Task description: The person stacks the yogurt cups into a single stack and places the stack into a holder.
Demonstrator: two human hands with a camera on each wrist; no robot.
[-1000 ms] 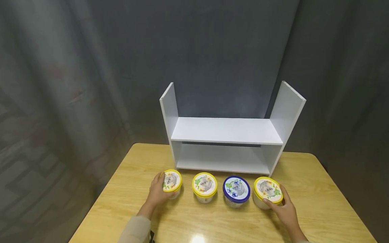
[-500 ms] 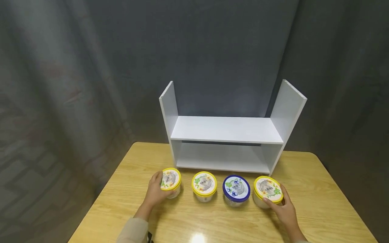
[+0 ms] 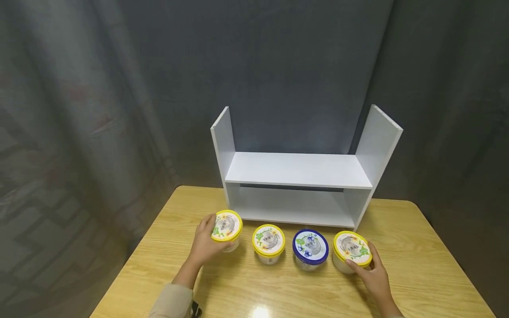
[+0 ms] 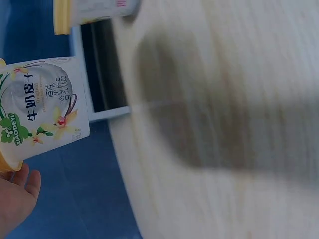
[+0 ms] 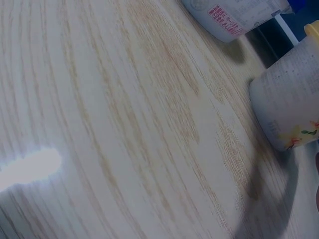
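My left hand (image 3: 205, 243) grips the leftmost yellow-lidded tub (image 3: 227, 224) by its left side and holds it just above the table. The left wrist view shows this tub's printed side (image 4: 45, 107), with its base apart from the wood and fingers (image 4: 31, 183) at its lid edge. On the right, my right hand (image 3: 375, 277) has thumb and fingers around another yellow-lidded tub (image 3: 351, 248), which stands on the table (image 5: 149, 124). Between them stand a yellow-lidded tub (image 3: 268, 240) and a blue-lidded tub (image 3: 310, 247), neither touched by a hand.
Behind the tubs stands a white two-level shelf (image 3: 298, 170) with upright side panels and an open top. Its lower board (image 3: 294, 205) lies close behind the row. Grey curtains (image 3: 294, 66) hang around the back and sides of the table.
The left hand has lifted the leftmost tub off the table, after a slight shift left, and moved it a little toward the shelf. The right hand and its tub have stayed put.
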